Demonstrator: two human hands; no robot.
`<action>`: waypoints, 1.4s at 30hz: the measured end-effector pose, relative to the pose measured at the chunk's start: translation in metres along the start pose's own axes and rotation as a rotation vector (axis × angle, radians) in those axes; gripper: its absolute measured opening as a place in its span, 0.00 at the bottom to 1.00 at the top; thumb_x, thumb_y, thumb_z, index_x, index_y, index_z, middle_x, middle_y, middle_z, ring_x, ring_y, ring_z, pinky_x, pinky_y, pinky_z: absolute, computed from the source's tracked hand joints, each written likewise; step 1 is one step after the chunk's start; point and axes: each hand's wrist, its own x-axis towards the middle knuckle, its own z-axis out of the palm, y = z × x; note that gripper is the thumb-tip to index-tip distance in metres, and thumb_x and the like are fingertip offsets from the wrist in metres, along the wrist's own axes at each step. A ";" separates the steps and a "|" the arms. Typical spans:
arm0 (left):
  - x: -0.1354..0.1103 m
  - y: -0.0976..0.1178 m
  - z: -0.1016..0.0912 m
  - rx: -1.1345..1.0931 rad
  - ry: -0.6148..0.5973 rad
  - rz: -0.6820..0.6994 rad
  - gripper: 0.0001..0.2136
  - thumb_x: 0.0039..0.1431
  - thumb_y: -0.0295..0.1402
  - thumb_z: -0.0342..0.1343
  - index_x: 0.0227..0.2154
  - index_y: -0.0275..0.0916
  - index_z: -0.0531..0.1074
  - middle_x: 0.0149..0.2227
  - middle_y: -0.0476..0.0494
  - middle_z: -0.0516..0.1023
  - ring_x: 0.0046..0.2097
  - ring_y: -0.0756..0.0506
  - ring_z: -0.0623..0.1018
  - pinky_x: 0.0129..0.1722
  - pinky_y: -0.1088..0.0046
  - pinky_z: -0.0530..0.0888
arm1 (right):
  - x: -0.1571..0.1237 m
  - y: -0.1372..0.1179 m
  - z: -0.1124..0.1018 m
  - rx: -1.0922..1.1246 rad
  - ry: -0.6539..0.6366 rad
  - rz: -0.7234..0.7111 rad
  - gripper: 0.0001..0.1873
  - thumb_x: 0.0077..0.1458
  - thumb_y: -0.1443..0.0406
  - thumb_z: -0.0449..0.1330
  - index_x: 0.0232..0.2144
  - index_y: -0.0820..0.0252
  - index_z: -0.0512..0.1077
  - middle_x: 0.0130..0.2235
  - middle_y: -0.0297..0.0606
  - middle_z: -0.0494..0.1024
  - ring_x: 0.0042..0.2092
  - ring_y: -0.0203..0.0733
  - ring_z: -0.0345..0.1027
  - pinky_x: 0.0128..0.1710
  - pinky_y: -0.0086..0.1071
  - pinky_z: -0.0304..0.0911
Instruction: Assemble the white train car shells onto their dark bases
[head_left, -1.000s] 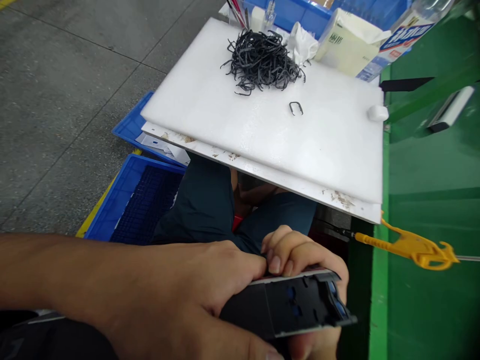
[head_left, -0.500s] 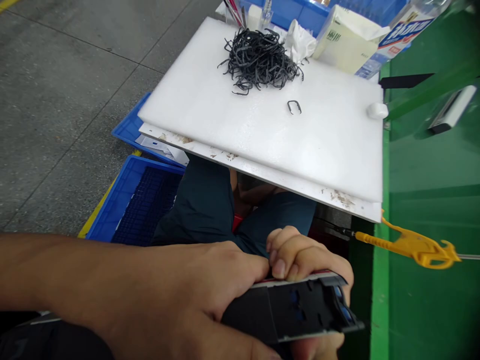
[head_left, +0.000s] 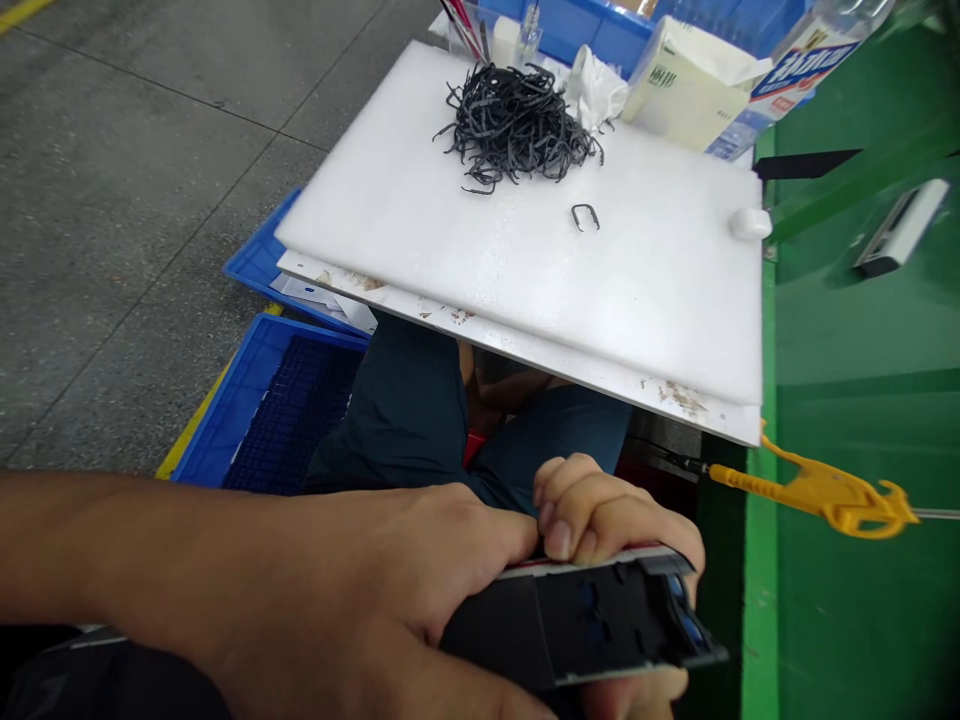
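My left hand (head_left: 352, 570) comes in from the left and grips a flat black plastic housing (head_left: 577, 625) with blue inserts. My right hand (head_left: 611, 515) curls its fingers over the housing's top edge, and its lower part shows beneath the housing. Ahead, beyond my hands, a white plastic board (head_left: 525, 230) rests on a second white board (head_left: 525, 335) with brown stains along its edge. A tangled pile of black wire clips (head_left: 517, 125) lies on the upper board. One U-shaped clip (head_left: 585, 216) lies apart from the pile.
My dark shorts (head_left: 397, 420) lie below the boards. A blue crate with dark mesh (head_left: 289, 410) stands left on the concrete floor (head_left: 135, 230). A green bench (head_left: 855, 300) runs along the right, with a yellow plastic tool (head_left: 832, 495) at its edge. A carton (head_left: 686, 90) and tissue (head_left: 596, 90) stand behind the board.
The black housing has shifted slightly right and down since a second ago, and my right fingers sit further along its top edge. The last half second shows almost no movement.
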 end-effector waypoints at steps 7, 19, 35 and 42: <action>0.004 -0.024 -0.048 -0.166 -0.271 -0.047 0.21 0.71 0.49 0.61 0.60 0.44 0.76 0.43 0.43 0.84 0.37 0.40 0.84 0.35 0.68 0.79 | 0.007 0.000 -0.013 0.043 0.059 -0.075 0.24 0.48 0.47 0.80 0.36 0.55 0.81 0.29 0.35 0.76 0.29 0.43 0.67 0.33 0.43 0.66; -0.015 -0.175 -0.150 -0.409 -0.091 0.224 0.52 0.44 0.64 0.76 0.69 0.48 0.67 0.49 0.32 0.86 0.36 0.36 0.88 0.27 0.73 0.79 | 0.008 0.008 -0.062 -0.089 0.278 -0.038 0.23 0.50 0.52 0.80 0.44 0.54 0.82 0.38 0.41 0.77 0.41 0.49 0.69 0.37 0.42 0.66; -0.001 -0.255 -0.108 -0.444 -0.109 0.188 0.46 0.35 0.45 0.86 0.58 0.47 0.69 0.40 0.43 0.85 0.27 0.46 0.80 0.24 0.78 0.74 | 0.029 0.008 0.007 0.290 0.255 0.182 0.22 0.67 0.56 0.67 0.60 0.51 0.73 0.50 0.44 0.82 0.54 0.52 0.78 0.52 0.44 0.75; 0.019 -0.227 -0.067 0.343 0.318 0.072 0.19 0.48 0.38 0.73 0.43 0.44 0.78 0.35 0.50 0.77 0.39 0.42 0.75 0.42 0.66 0.73 | 0.032 0.004 0.040 0.590 0.186 0.208 0.33 0.67 0.37 0.49 0.48 0.55 0.76 0.37 0.40 0.74 0.38 0.48 0.71 0.42 0.44 0.69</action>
